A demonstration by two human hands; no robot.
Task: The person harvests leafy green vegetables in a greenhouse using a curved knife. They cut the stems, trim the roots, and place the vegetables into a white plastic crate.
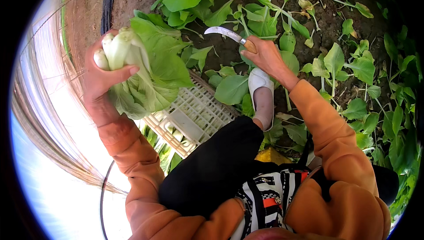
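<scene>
My left hand (102, 71) grips a leafy green head (152, 64), perhaps bok choy, by its pale stems. The cut white base points up and away, while broad green leaves spread to the right and down. In my right hand (265, 54) is a small curved harvesting knife (228, 34) with a wooden handle and a metal collar. Its blade points left, towards the greens but apart from them. Below the held greens a white plastic crate (188, 120) stands tilted in view, with pale stems and leaves visible through and beside it.
Leafy plants (261, 21) grow from dark soil (331, 24) ahead and to the right. Cut stems and yellowed leaves (306, 4) lie among them. My white shoe (260, 81) is beside the crate. A black hose or strip (108, 4) runs at the upper left, near plastic sheeting (53, 84).
</scene>
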